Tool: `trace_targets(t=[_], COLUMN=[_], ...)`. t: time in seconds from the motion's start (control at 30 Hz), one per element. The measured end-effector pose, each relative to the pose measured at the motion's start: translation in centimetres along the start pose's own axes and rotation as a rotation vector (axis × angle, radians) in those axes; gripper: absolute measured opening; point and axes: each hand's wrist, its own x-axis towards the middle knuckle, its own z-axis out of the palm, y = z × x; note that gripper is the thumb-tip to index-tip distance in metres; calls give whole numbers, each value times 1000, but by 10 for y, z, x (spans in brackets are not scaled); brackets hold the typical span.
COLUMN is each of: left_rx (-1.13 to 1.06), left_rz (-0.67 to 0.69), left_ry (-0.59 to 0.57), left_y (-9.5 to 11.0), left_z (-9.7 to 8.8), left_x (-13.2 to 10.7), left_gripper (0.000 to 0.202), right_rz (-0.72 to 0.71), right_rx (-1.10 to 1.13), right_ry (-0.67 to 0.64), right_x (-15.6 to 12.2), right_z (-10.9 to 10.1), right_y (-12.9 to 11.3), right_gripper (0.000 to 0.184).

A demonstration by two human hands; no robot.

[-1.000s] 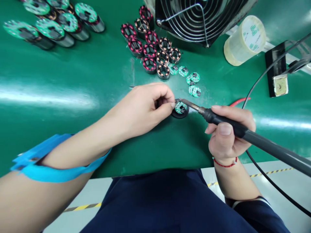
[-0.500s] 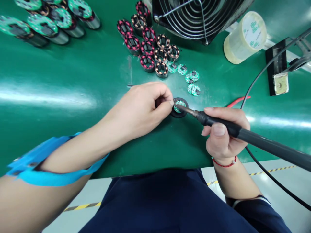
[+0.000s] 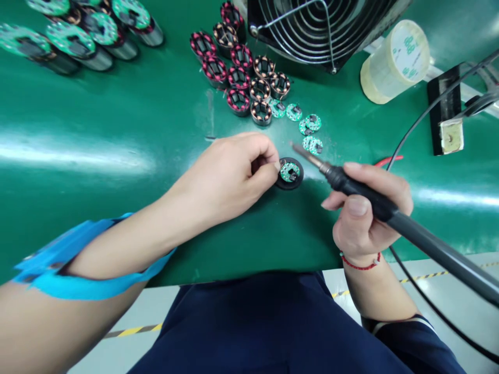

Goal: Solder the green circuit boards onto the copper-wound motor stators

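Observation:
My left hand (image 3: 230, 174) is curled in a pinch, its fingertips touching the left edge of a small round black part topped by a green circuit board (image 3: 290, 172) on the green table (image 3: 117, 156); what the pinch holds is too small to name. My right hand (image 3: 364, 208) grips a black soldering iron (image 3: 374, 202). Its metal tip hovers just above and right of the board, clear of it.
Several wound coil stators (image 3: 241, 72) and small green boards (image 3: 307, 127) lie behind the part. Finished units (image 3: 78, 36) sit at far left. A black fan (image 3: 319, 26), a tape roll (image 3: 395, 59) and an iron stand (image 3: 448, 117) stand at the back right. A cable (image 3: 429, 296) trails down right.
The iron's tip rested on the green board half a second ago; it has now lifted up and to the right, off the board. My left hand has stayed in place.

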Motion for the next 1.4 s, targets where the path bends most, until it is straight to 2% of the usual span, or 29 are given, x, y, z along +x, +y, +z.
trace_targets(t=[0.07, 0.1, 0.27, 0.37, 0.53, 0.67, 0.77, 0.87, 1.0, 1.1, 1.2, 1.3, 1.4], left_rx=[6, 11, 31, 12, -101, -57, -21, -31, 21, 53, 72, 63, 16], left_rz=[4, 5, 5, 24, 102, 181, 164, 138, 190, 213, 216, 248, 263], left_ry=[3, 5, 0, 0, -32, -123, -125, -122, -130, -131, -117, -107, -115], left_y=[1, 1, -1, -5, -13, -15, -15, -16, -16, -15, -13, -15, -18], left_z=[1, 1, 2, 1, -1, -1, 1, 2, 4, 8, 13, 12, 6], left_x=[0, 0, 0, 0, 0, -1, -2, -2, -1, 0, 4, 9, 13], left_gripper=[12, 12, 12, 13, 10, 32, 42, 47, 37, 32, 30, 22, 14], right_rz=[-32, -28, -20, -36, -76, -128, -75, -71, -172, -214, -101, 38, 78], right_rx=[93, 109, -100, -152, -147, -98, -127, -212, -325, -230, -52, 105, 220], right_ry=[134, 142, -175, -264, -223, -147, -191, -235, -143, -105, -107, -123, -123], right_x=[3, 5, 6, 4, 5, 6, 5, 4, 4, 4, 3, 0, -2], right_z=[7, 10, 20, 24, 24, 21, 22, 24, 26, 23, 19, 18, 20], right_y=[0, 0, 9, 16, 14, 12, 14, 16, 14, 14, 17, 22, 25], right_gripper=[33, 33, 39, 47, 48, 55, 57, 48, 34, 38, 45, 43, 40])
